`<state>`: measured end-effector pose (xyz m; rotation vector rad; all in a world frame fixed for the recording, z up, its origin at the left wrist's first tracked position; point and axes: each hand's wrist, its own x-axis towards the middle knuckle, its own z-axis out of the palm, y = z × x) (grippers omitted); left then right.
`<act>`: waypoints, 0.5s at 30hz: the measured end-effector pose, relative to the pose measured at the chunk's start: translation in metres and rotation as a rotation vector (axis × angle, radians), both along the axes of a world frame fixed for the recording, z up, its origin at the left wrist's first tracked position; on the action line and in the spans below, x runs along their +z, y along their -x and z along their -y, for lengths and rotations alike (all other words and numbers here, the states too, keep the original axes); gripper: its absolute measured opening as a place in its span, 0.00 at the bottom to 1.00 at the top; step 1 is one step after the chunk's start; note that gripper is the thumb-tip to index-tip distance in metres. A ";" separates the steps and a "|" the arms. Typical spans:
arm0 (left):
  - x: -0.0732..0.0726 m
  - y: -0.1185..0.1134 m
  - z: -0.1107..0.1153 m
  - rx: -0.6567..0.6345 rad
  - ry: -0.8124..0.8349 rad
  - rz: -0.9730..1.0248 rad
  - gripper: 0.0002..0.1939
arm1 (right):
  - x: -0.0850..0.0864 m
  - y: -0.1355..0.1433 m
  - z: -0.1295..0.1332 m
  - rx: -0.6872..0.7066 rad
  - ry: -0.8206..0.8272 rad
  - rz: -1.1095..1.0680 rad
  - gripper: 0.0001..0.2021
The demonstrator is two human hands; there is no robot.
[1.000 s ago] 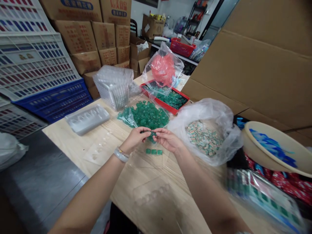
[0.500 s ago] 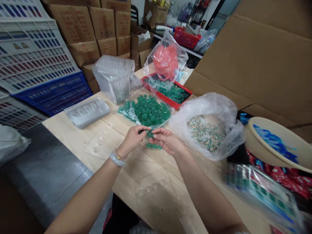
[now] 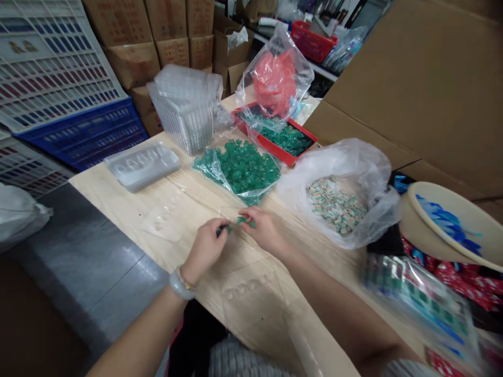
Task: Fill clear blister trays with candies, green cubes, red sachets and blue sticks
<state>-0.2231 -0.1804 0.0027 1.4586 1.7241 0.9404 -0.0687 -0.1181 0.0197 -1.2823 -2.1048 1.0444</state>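
My left hand (image 3: 205, 246), with a pale bracelet at the wrist, is closed around a small dark green piece (image 3: 222, 229) at its fingertips. Just to the right, my right hand (image 3: 265, 230) pinches small translucent green pieces (image 3: 247, 222); how many is unclear. The hands are apart, above the wooden table (image 3: 204, 201). Beyond them lies a clear bag of green plastic pieces (image 3: 247, 167). A clear moulded plastic tray (image 3: 251, 287) lies on the table nearer to me, and a similar clear tray (image 3: 163, 212) lies to the left.
A white plastic bag (image 3: 291, 183) of small multicoloured pieces stands at the right, before a cream basin (image 3: 412, 220). Behind are a red-rimmed tray (image 3: 271, 152), stacked clear containers (image 3: 188, 115) and a cardboard sheet (image 3: 401, 84). Stacked trays (image 3: 143, 165) sit near the left edge.
My hands have come closer to me and moved apart; before, they met over green pieces near the bag. The view has tilted slightly downward.
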 end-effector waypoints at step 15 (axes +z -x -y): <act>-0.004 -0.008 0.011 -0.285 0.072 -0.270 0.13 | -0.017 0.018 -0.017 0.548 -0.317 0.448 0.08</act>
